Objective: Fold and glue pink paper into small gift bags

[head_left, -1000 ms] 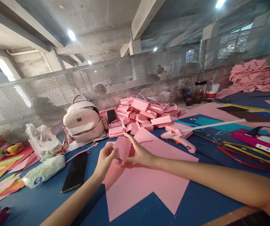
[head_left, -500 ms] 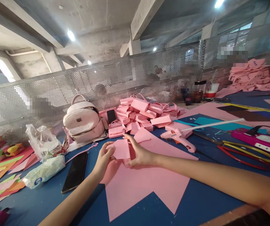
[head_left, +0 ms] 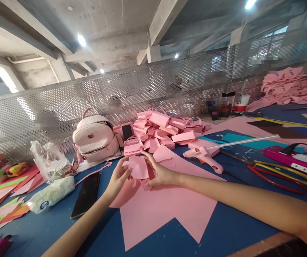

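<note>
Between my two hands is a small pink folded foam-like box [head_left: 138,167], its upper flap bent into a curve. My left hand [head_left: 120,175] pinches the flap's left side with thumb and fingers. Wrapped about the box's right side, my right hand [head_left: 157,173] has its thumb low and its fingers at the top. Large pink sheets [head_left: 166,207] lie beneath both hands. To the right rests a pink glue gun [head_left: 203,157] with a long white glue stick. A heap of similar pink boxes [head_left: 160,123] lies just beyond.
A pale pink backpack [head_left: 94,139], a black phone [head_left: 86,194] and a tissue pack [head_left: 50,194] are at left. Scissors [head_left: 282,171] with red and yellow handles and a magenta power strip [head_left: 294,159] lie at right. Perforated metal panels [head_left: 142,85] stand behind.
The box's upper flap has gone from flat to curved under my left fingers. My right hand keeps its hold on the right side, nearly unmoved.
</note>
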The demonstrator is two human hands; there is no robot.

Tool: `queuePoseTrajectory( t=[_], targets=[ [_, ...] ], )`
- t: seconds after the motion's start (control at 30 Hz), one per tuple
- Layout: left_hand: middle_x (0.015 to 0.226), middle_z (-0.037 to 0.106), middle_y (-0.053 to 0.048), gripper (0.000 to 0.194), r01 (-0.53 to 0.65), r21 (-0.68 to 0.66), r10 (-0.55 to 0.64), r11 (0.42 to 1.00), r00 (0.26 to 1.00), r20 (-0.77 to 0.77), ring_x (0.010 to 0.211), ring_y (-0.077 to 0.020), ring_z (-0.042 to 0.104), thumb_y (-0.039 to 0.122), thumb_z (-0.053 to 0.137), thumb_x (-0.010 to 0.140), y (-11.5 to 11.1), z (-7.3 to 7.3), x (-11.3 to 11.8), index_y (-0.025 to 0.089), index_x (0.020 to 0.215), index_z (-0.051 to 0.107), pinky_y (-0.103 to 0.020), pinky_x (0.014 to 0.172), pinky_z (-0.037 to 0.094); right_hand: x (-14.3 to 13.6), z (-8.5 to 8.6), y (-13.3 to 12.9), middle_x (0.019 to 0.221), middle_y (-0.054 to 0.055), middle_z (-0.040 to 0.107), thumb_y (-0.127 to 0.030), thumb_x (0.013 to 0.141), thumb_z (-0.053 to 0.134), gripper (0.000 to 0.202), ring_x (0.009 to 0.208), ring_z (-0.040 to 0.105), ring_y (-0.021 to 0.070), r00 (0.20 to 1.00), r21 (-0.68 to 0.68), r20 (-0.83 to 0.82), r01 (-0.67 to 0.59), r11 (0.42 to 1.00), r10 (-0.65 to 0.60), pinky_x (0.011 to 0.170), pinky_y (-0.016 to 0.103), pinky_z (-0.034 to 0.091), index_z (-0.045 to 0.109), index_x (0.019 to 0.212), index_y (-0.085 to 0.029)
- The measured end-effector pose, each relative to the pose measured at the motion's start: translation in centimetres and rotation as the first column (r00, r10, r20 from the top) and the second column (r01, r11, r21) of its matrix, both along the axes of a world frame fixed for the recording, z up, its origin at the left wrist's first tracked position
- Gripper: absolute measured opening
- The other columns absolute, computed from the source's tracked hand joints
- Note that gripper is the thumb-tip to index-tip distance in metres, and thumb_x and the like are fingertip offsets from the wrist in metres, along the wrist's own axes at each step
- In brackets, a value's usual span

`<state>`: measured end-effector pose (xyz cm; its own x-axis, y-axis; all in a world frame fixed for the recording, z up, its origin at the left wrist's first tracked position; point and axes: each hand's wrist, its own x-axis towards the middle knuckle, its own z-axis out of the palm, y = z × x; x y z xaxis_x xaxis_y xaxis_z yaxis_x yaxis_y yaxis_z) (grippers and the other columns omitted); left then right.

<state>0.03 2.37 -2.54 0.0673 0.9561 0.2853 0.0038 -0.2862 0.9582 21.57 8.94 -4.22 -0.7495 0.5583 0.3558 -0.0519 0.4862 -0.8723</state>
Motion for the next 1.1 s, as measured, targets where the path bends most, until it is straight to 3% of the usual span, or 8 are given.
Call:
queuePoseTrajectory(
  t=[0.13,0.3,0.43,0.7,0.8,0.93,1.03,1.1],
  targets=[
    [0.064,0.055,0.006,0.068,0.010,-0.010,-0.010,1.000,1.000,0.018,0.062,-0.0123,0.054,0.044,0.071,0.085,-0.3,-0.2,0.1,0.021,0.142,0.042,-0.025,0.065,0.045,0.1,-0.1,0.4,0.159,0.017,0.022,-0.041,0.062,0.090,0.124,0.151,0.014,0.0278,1.000,-0.062,-0.028,-0.007,0.998,0.005,0.120,0.051,0.015,0.009,0.155,-0.032],
    [0.102,0.065,-0.007,0.065,-0.038,-0.003,0.038,0.999,0.997,-0.070,0.087,-0.0202,0.063,0.044,0.076,0.077,0.0,-0.6,0.3,0.022,0.132,0.051,-0.029,0.072,0.050,0.3,-0.3,1.1,0.159,0.016,0.023,-0.036,0.066,0.087,0.109,0.149,0.023,0.0278,0.996,-0.169,-0.084,-0.045,0.985,0.031,0.118,0.050,0.023,0.020,0.152,-0.032],
    [0.094,0.061,-0.002,0.071,-0.161,0.033,0.164,0.986,0.974,-0.157,0.075,-0.0154,0.057,0.028,0.086,0.061,0.7,-1.4,0.0,0.023,0.125,0.056,-0.025,0.065,0.047,0.3,-0.6,1.5,0.160,0.014,0.026,-0.023,0.071,0.077,0.092,0.148,0.025,0.0251,0.992,-0.175,-0.118,-0.055,0.983,0.035,0.118,0.047,0.026,0.028,0.148,-0.030],
    [0.088,0.065,-0.002,0.043,-0.165,0.053,0.173,0.985,0.950,-0.260,0.067,-0.0150,0.058,0.029,0.081,0.069,0.7,-1.3,-0.4,0.021,0.110,0.070,-0.025,0.060,0.045,0.4,-0.5,1.2,0.155,0.006,0.040,-0.013,0.074,0.055,0.066,0.146,0.031,0.0228,0.990,-0.194,-0.127,0.035,0.980,-0.060,0.118,0.046,0.026,0.046,0.138,-0.029],
    [0.091,0.070,-0.006,0.037,-0.163,0.050,0.170,0.985,0.949,-0.266,0.070,-0.0175,0.059,0.039,0.078,0.074,0.6,-0.8,-0.4,0.020,0.105,0.076,-0.028,0.066,0.046,0.5,-0.1,1.1,0.153,0.006,0.044,-0.015,0.076,0.052,0.059,0.146,0.032,0.0236,0.987,-0.192,-0.116,0.085,0.978,-0.108,0.118,0.047,0.025,0.051,0.134,-0.027],
    [0.085,0.071,-0.007,0.041,-0.160,0.046,0.167,0.986,0.956,-0.243,0.075,-0.0198,0.060,0.052,0.057,0.089,0.3,-0.5,-0.4,0.020,0.103,0.079,-0.031,0.075,0.047,0.6,0.4,1.0,0.150,0.008,0.048,-0.022,0.084,0.047,0.050,0.142,0.039,0.0249,0.983,-0.169,-0.120,0.121,0.978,-0.142,0.117,0.048,0.027,0.052,0.134,-0.026],
    [0.085,0.072,-0.007,0.042,-0.152,0.039,0.157,0.988,0.965,-0.210,0.075,-0.0197,0.061,0.050,0.063,0.085,0.1,-0.5,-0.3,0.018,0.109,0.077,-0.031,0.074,0.047,0.6,0.5,0.6,0.152,0.009,0.045,-0.036,0.091,0.050,0.050,0.142,0.039,0.0263,0.985,-0.131,-0.115,0.115,0.985,-0.130,0.116,0.049,0.030,0.048,0.139,-0.025],
    [0.091,0.073,-0.008,0.044,-0.146,0.044,0.151,0.988,0.971,-0.185,0.076,-0.0197,0.062,0.047,0.069,0.081,0.1,-0.5,0.0,0.018,0.114,0.074,-0.030,0.073,0.048,0.5,0.4,0.3,0.153,0.010,0.043,-0.042,0.085,0.064,0.062,0.143,0.036,0.0284,0.986,-0.100,-0.100,0.126,0.987,-0.136,0.115,0.049,0.031,0.046,0.142,-0.025]
  ],
)
